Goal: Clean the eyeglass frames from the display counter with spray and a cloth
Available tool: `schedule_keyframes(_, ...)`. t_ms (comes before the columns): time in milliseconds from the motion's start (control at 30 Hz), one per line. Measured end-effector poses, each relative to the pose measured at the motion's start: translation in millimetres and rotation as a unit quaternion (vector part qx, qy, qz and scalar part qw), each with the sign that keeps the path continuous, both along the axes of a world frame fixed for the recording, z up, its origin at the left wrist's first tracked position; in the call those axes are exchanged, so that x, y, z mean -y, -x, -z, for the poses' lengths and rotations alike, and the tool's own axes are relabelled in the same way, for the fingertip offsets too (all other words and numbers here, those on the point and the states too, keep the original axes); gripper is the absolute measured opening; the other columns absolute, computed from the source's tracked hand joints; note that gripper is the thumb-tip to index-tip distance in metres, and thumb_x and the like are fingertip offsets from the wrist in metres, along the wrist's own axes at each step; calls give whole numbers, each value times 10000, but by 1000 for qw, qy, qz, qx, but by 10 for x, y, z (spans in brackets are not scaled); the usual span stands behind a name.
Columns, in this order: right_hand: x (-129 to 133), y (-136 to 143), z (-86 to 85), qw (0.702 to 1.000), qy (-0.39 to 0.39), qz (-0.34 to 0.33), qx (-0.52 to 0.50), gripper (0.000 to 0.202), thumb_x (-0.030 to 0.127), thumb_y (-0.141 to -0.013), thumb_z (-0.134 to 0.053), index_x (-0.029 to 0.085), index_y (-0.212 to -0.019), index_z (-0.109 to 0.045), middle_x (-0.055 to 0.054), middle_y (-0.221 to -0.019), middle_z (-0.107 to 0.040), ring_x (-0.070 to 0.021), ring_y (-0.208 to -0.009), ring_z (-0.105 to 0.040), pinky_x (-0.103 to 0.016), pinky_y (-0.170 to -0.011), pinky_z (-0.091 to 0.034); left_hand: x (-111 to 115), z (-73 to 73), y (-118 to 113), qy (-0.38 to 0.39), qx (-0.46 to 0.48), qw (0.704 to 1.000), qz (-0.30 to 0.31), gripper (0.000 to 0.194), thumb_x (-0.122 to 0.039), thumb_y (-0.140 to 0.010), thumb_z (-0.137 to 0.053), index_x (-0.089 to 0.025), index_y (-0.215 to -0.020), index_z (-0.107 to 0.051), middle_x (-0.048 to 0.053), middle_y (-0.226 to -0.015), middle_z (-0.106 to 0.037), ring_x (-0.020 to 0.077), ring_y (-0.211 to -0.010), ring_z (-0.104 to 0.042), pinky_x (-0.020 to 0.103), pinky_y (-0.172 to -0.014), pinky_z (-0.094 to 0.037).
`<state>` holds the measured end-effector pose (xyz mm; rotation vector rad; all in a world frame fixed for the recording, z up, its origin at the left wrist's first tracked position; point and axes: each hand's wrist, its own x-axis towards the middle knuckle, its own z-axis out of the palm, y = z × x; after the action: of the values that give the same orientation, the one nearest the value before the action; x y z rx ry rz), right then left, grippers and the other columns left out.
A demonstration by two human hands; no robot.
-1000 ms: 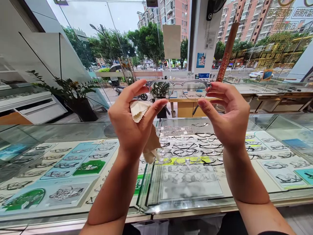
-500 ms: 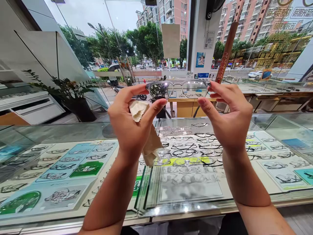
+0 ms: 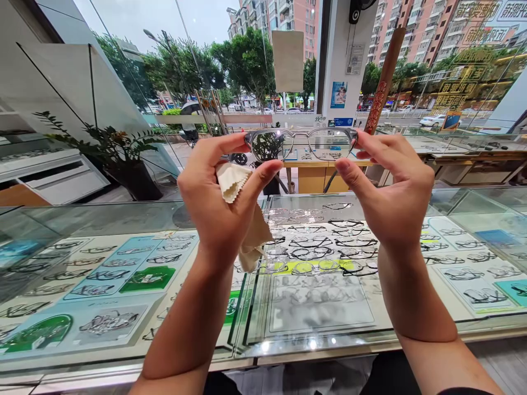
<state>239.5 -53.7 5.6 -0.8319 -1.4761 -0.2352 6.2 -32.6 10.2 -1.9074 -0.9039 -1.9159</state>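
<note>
A pair of eyeglasses (image 3: 302, 135) with a grey upper rim and clear lenses is held up level above the glass counter. My left hand (image 3: 216, 206) grips its left end between fingers and thumb. A cream cleaning cloth (image 3: 233, 182) with zigzag edges is tucked in that same hand, and part of it hangs below the palm. At the other end, my right hand (image 3: 393, 195) pinches the frame's corner with its fingers, thumb below the right lens. The dark temple tips point down and away from me under the lenses.
Beneath my hands, a glass display counter (image 3: 321, 343) holds many spectacle frames in rows. A potted plant (image 3: 138, 178) stands behind it at left. Farther back are a second display counter (image 3: 315, 178), a large window and a leaning brown post (image 3: 385, 82).
The view has shifted slightly, with the background a little higher. The glasses have risen a bit in view, and my right hand sits slightly farther right. Both hands keep their hold.
</note>
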Motion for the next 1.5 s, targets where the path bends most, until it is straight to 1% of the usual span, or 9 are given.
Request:
schedule_keyframes(100,13,-1,-9,1000,5,2,2,368,522,-956,-757,371,-1291,-781,-75,-1185,-758,-314,-1128,-710,-599,-1025,-599,-7,1,11,4,6,1000,0,325,-569,-876,-778,-393,-1148,-749,56,-1089,-793,335,-1043,-764,559,-815,-615)
schedule_keyframes(367,10,2,0,1000,18,-17,-7,352,517,-951,-763,365,-1268,-794,-72,-1155,-749,-301,-1128,-714,-559,-1000,-625,24,-16,24,8,5,1000,-3,350,-605,-871,-764,-376,-1135,-744,61,-1086,-792,340,-1057,-761,569,-824,-612)
schedule_keyframes(500,-3,-3,9,999,16,-29,-3,347,482,-951,-770,354,-1272,-796,-78,-1136,-745,-302,-1123,-719,-556,-974,-625,24,-17,34,4,3,1000,-3,371,-626,-877,-751,-371,-1147,-740,65,-1093,-791,342,-1057,-761,573,-822,-608)
schedule_keyframes(733,-5,1,2,1000,4,-6,12,325,473,-946,-777,352,-1247,-805,-65,-1107,-774,-293,-1056,-738,-558,-955,-629,34,-13,27,0,3,1000,-9,341,-599,-883,-787,-385,-1145,-738,58,-1078,-784,327,-1039,-753,547,-840,-616)
schedule_keyframes(967,3,-2,0,1000,9,0,17,325,509,-949,-772,352,-1232,-806,-60,-1100,-773,-283,-1030,-738,-541,-957,-632,23,1,15,-14,16,1000,-5,386,-539,-860,-866,-283,-1131,-766,38,-1042,-759,275,-1000,-744,465,-866,-589)
schedule_keyframes(1067,5,-4,1,1000,11,-8,14,316,500,-948,-776,350,-1224,-809,-64,-1095,-766,-290,-1038,-737,-546,-958,-630,22,5,17,6,3,1000,-13,349,-514,-891,-848,-309,-1159,-758,19,-1075,-756,264,-1032,-743,457,-889,-591)
schedule_keyframes(1233,15,-8,-1,999,23,-19,10,314,476,-949,-782,348,-1234,-807,-70,-1114,-758,-293,-1050,-737,-551,-976,-622,19,2,17,-9,17,1000,5,376,-522,-860,-872,-286,-1136,-772,46,-1059,-763,285,-1012,-749,474,-861,-596)
schedule_keyframes(1400,12,-15,0,999,24,-20,9,331,481,-943,-788,349,-1247,-803,-67,-1125,-767,-286,-1035,-743,-553,-969,-628,26,-1,23,-4,5,1000,-9,385,-548,-867,-856,-295,-1138,-751,36,-1060,-762,284,-1026,-763,469,-862,-621)
schedule_keyframes(1500,10,-15,0,1000,20,-15,11,332,480,-936,-797,343,-1238,-807,-67,-1122,-778,-283,-1016,-750,-548,-958,-634,41,1,25,7,2,1000,-17,347,-515,-884,-851,-330,-1157,-741,28,-1085,-765,277,-1038,-760,478,-884,-635)
